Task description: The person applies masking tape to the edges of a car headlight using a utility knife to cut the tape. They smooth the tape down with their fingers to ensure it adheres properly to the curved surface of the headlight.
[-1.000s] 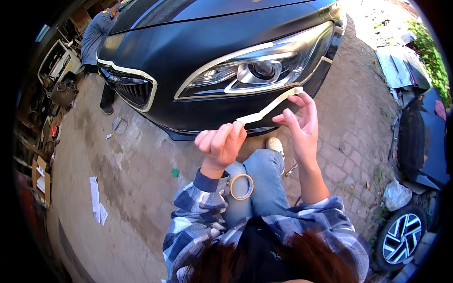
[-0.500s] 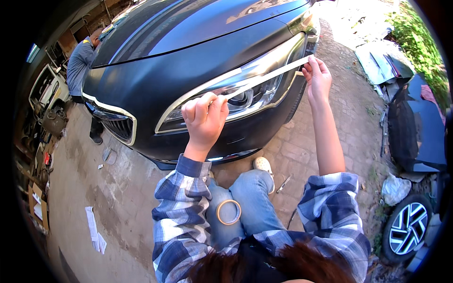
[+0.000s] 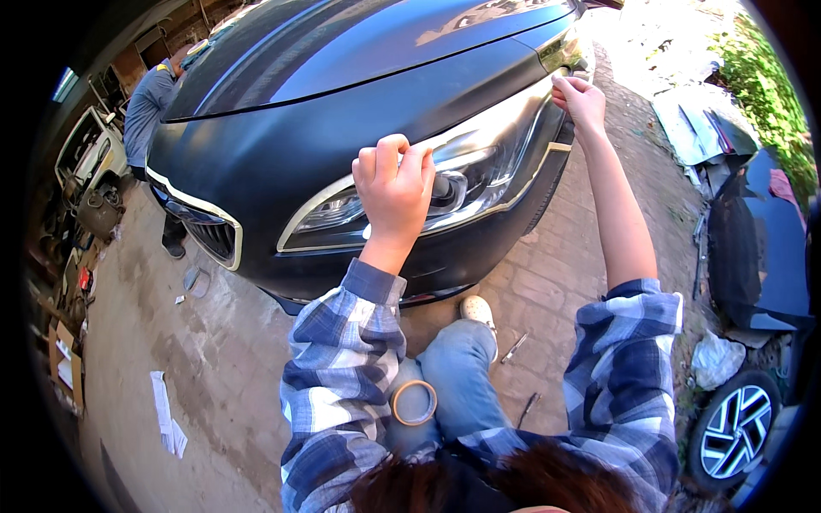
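Note:
A pale strip of masking tape (image 3: 489, 122) stretches between my hands along the upper edge of the car headlight (image 3: 505, 171). My left hand (image 3: 393, 188) pinches its lower end, in front of the lamp's middle. At the lamp's upper outer corner, the fingertips of my right hand (image 3: 581, 104) pinch the other end. I cannot tell how much of the strip touches the body. Light tape also borders the lamp's inner end and lower edge, and outlines the grille (image 3: 212, 239). A tan tape roll (image 3: 414, 403) rests on my lap.
The dark car's hood (image 3: 359, 60) fills the top. A person in grey-blue (image 3: 147, 115) bends over its far side. A wheel (image 3: 735, 429), a dark body panel (image 3: 757, 244) and a white plastic bag (image 3: 717, 353) lie at right. A thin tool (image 3: 514, 348) lies on the paving.
Both hands have moved up and forward with the tape strip, my left also rightward. The strip, which crossed in front of the lamp, now runs along its upper edge.

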Tool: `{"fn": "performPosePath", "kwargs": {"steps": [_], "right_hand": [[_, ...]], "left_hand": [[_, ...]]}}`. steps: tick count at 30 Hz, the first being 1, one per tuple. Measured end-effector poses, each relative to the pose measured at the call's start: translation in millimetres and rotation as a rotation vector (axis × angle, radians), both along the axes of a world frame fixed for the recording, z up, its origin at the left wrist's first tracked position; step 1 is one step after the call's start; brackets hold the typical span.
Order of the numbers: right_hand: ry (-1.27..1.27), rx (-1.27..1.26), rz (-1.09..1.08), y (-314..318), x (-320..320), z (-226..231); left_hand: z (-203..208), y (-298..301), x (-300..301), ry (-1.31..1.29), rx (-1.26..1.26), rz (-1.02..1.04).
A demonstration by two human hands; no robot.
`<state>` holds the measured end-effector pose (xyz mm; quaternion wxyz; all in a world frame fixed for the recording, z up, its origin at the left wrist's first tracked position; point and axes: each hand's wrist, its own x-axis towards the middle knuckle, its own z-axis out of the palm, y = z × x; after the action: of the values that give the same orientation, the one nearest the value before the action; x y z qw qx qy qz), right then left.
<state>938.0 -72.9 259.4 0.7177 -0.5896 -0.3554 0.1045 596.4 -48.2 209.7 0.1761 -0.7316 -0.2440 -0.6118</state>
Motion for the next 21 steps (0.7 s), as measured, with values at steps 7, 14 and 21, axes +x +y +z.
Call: {"fn": "performPosePath", "kwargs": {"steps": [7,14,21], "right_hand": [[-0.026,-0.035,-0.012,-2,2,-3],[0.004,0.001,-0.019,0,-2,-4],[-0.027,-0.057,-0.003,-8,-1,-7]], "left_hand": [[5,-3,0,0.008,-0.081,-0.010],[6,3,-2,0.050,0.087,0.079],[7,6,-8,0.053,-0.028,0.002]]}}
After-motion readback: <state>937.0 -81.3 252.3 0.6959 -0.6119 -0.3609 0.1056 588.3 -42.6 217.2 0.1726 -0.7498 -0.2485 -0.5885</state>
